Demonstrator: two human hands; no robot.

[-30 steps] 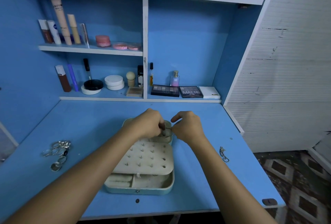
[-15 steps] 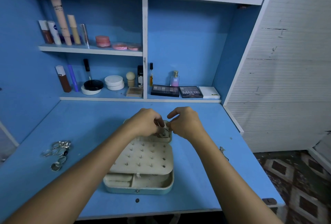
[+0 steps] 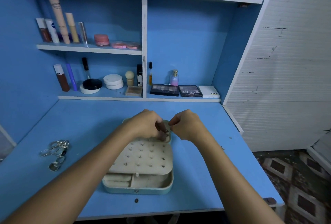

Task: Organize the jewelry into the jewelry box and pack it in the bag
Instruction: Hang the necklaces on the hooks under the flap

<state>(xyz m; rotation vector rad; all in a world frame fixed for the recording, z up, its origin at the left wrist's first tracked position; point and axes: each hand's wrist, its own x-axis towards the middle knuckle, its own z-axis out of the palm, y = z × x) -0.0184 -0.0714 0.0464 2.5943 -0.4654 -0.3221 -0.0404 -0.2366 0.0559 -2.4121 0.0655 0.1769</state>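
Two hands being held over far end of open jewelry box (image 3: 138, 187), which is lying mid-desk (image 3: 89, 116). Small metal piece (image 3: 167, 132) (too tiny to identify) being pinched by curled fingers of left hand (image 3: 145, 125); right hand (image 3: 188, 125) fingers being curled in pinch just beside it, what is gripped cannot be told. Rings (image 3: 56, 152) lying well apart at left. Pegged insert (image 3: 143, 159) being left bare.

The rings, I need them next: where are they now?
In the head view the rings lie in a loose pile on the blue desk, left of the open jewelry box.
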